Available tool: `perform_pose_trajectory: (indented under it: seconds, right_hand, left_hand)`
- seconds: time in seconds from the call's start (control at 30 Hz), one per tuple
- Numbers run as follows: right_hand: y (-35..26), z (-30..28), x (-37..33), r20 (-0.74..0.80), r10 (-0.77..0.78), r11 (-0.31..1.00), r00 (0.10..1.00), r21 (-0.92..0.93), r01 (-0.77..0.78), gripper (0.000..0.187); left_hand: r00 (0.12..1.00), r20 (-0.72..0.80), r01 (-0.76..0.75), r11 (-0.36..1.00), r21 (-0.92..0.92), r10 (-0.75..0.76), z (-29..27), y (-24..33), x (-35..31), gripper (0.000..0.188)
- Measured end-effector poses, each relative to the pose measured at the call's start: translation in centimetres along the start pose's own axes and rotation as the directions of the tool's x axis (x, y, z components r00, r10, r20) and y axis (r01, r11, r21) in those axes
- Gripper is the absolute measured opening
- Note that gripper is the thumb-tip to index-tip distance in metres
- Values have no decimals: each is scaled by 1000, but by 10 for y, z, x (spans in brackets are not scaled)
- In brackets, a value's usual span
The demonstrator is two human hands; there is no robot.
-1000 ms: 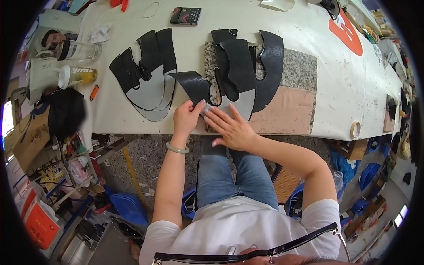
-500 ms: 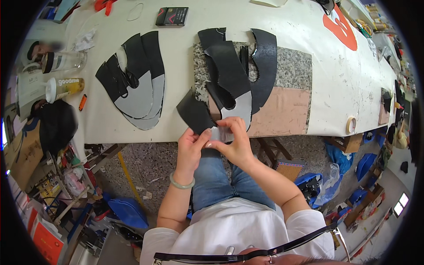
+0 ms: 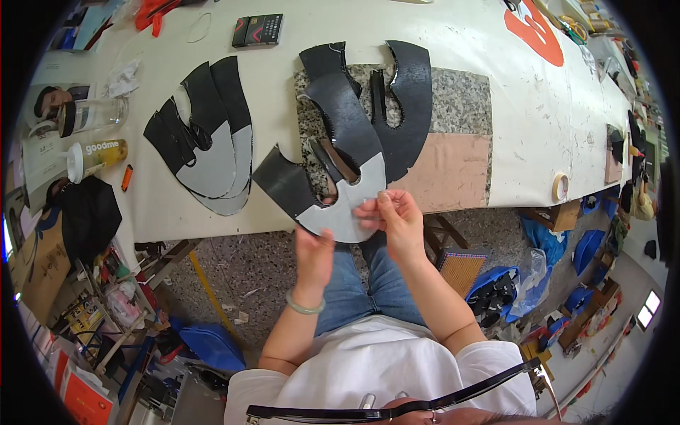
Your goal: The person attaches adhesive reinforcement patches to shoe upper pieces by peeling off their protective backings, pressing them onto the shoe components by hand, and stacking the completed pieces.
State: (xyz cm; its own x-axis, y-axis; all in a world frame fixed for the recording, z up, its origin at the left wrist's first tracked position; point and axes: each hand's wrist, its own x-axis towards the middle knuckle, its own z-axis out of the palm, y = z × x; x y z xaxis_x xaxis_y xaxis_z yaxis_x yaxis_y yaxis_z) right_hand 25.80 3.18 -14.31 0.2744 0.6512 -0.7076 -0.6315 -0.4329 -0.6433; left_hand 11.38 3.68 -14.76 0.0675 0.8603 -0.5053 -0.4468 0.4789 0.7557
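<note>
A curved shoe upper piece (image 3: pixel 347 212), black along its two arms and grey at the toe, hangs over the table's near edge, spread flat. My left hand (image 3: pixel 314 258) holds its lower left rim, with the thumb in front and fingers behind; skin shows through the cut-out. My right hand (image 3: pixel 400 219) is at the grey part's right edge, fingers curled together and partly blurred. Behind it, a black upper piece (image 3: pixel 416 99) lies on a speckled stone slab (image 3: pixel 460 99). More black-and-grey upper pieces (image 3: pixel 223 156) overlap on the table to the left.
On the white-covered table (image 3: pixel 276 99) are a dark box (image 3: pixel 257 30), an orange lighter (image 3: pixel 127 178), a drink cup (image 3: pixel 99 157), a glass jar (image 3: pixel 95 115) and a tape roll (image 3: pixel 560 186). A pinkish board (image 3: pixel 450 170) borders the slab. Blue bins (image 3: pixel 209 346) stand below.
The grey toe, folded between my fingers before, is now opened out flat. My right hand has moved to its right edge, my left hand slightly down. The whole view has shifted a little.
</note>
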Motion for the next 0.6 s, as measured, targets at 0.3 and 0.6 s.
perform_pose_trajectory:
  seconds: [0.3, 0.6]
  right_hand:
    - [-27, -53, 14, 158, 233, 924, 960, 273, -269, 8]
    - [-164, -167, 58, 31, -235, 962, 971, 147, 229, 11]
  left_hand:
    - [971, 190, 51, 897, 439, -148, -29, 25, -9, 24]
    - [940, 185, 170, 863, 476, -288, -58, 128, -20, 39]
